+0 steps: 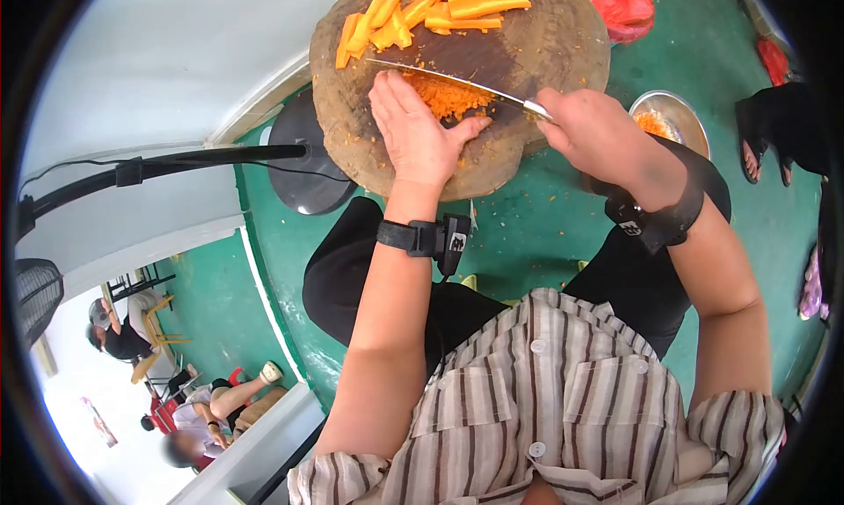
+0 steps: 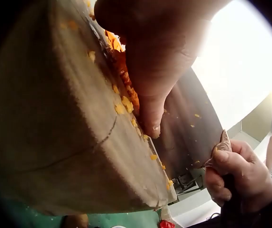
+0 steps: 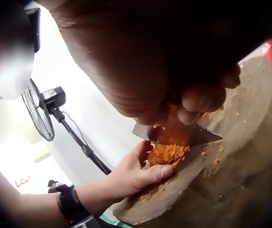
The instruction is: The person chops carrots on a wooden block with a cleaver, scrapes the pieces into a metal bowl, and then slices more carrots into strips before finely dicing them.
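Observation:
My right hand (image 1: 585, 136) grips the handle of a broad knife (image 1: 475, 85), its blade reaching left across the round wooden block (image 1: 563, 43). Finely chopped carrot (image 1: 448, 96) lies against the blade on the near side. Beside that heap my left hand (image 1: 418, 136) rests on the block, fingers extended and thumb out to the right. In the left wrist view the thumb of the left hand (image 2: 159, 57) touches the block's edge, with the right hand (image 2: 240, 175) round the handle. Carrot pieces (image 1: 475, 2) lie beyond the blade.
A metal bowl (image 1: 694, 123) with shredded food stands right of the block, and a red plastic bag (image 1: 620, 8) lies behind it. A black fan stand (image 1: 211, 155) reaches in from the left. Another person's feet (image 1: 750, 160) are at the right; people sit in the lower left.

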Motion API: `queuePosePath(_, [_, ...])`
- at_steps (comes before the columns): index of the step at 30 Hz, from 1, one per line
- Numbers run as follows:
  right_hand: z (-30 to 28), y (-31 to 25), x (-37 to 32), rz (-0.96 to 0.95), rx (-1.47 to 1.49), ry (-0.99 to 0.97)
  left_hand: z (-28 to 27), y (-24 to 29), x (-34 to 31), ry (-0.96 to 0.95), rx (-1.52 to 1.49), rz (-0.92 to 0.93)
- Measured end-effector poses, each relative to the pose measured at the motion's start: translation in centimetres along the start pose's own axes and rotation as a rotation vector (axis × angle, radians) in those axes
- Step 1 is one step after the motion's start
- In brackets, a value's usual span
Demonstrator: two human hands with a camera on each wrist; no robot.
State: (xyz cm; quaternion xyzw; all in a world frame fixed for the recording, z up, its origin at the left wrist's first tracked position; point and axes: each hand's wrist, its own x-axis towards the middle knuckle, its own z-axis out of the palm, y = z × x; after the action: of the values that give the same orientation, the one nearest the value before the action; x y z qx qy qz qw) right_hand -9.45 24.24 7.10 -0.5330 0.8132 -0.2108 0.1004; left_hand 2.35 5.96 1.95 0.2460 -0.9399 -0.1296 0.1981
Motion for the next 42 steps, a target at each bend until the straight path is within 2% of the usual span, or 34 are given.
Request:
queuePosePath(2, [-0.2, 0.4, 0.0, 0.016, -0.004, 0.035, -0.2, -0.3, 0.3, 0.037, -0.019, -0.051])
queuePosePath(7, [0.1, 1.6, 0.8, 0.003, -0.001, 0.05, -0.1, -2.5, 0.3, 0.114, -0.007, -0.025])
queuePosePath(10, [-0.1, 1.2, 1.2, -0.056, 0.017, 0.005, -1.0, -4.0, 0.7, 0.232, -0.295, 0.032])
queuePosePath(11, [-0.3, 0.9, 1.5, -0.076, 0.019, -0.019, -1.5, -4.7, 0.9, 0.172, -0.433, 0.003])
queuePosePath(13, [-1.1, 0.4, 2.5, -0.075, -0.003, 0.005, -3.0, -4.4, 1.2, 0.098, -0.658, -0.188])
queuePosePath(14, [-1.2, 0.4, 3.0, -0.072, -0.027, 0.034, -3.5, -5.1, 1.5, 0.1, -0.544, -0.057])
queuePosePath(15, [-1.0, 0.4, 3.3, -0.073, -0.024, 0.024, -3.9, -4.9, 1.6, 0.097, -0.544, -0.066])
queuePosePath(17, [-0.7, 0.5, 4.1, -0.155, -0.03, 0.115, -4.7, -4.1, 2.1, 0.128, -0.618, 0.067])
queuePosePath(19, [-0.6, 0.4, 4.3, -0.09, -0.01, 0.061, -5.0, -4.5, 2.2, 0.111, -0.633, 0.056])
queuePosePath(21, [-0.5, 0.3, 4.5, -0.025, 0.018, 0.002, -5.2, -4.9, 2.3, 0.127, -0.758, -0.041])
queuePosePath(22, [-0.9, 0.1, 4.5, -0.039, 0.008, 0.015, -5.2, -5.0, 2.6, 0.182, -0.723, 0.07])
queuePosePath(23, [-1.3, -0.2, 4.6, -0.057, 0.0, 0.029, -5.4, -4.8, 2.6, 0.181, -0.722, 0.045])
queuePosePath(25, [-1.4, -0.8, 4.8, -0.064, 0.028, 0.002, -5.5, -3.7, 3.5, 0.322, -0.654, 0.218])
queuePosePath(27, [-1.2, -1.6, 4.3, 0.001, 0.011, -0.101, -6.6, -3.1, 3.0, 0.325, -0.729, 0.158])
queuePosePath(29, [-1.0, -1.8, 4.4, 0.014, 0.032, -0.114, -7.2, -3.9, 3.5, 0.364, -0.425, 0.275])
queuePosePath(30, [-1.1, -1.7, 4.6, 0.001, 0.021, -0.114, -7.6, -3.8, 3.9, 0.341, -0.304, 0.333])
queuePosePath(31, [-1.2, -1.8, 4.6, -0.011, 0.013, -0.116, -8.0, -3.7, 4.2, 0.344, -0.306, 0.324])
queuePosePath(33, [-2.5, -3.0, 3.9, -0.009, -0.009, -0.12, -9.2, -3.3, 4.2, 0.146, -0.016, 0.43])
queuePosePath(35, [-2.2, -3.1, 3.9, -0.008, -0.021, -0.123, -8.7, -3.6, 4.6, 0.167, 0.017, 0.444])
queuePosePath(37, [-1.5, -2.8, 4.2, -0.058, -0.033, -0.114, -7.8, -5.0, 5.0, -0.113, 0.04, 0.441])
queuePosePath(38, [-1.7, -2.9, 4.3, -0.065, -0.043, -0.109, -7.1, -5.0, 5.4, -0.01, -0.037, 0.462])
queuePosePath(39, [-2.0, -3.0, 4.3, -0.058, -0.067, -0.121, -7.6, -4.8, 5.5, 0.005, -0.035, 0.463])
queuePosePath(42, [-3.2, -4.1, 3.5, -0.048, -0.094, -0.116, -9.1, -4.1, 4.9, -0.052, 0.013, 0.425])
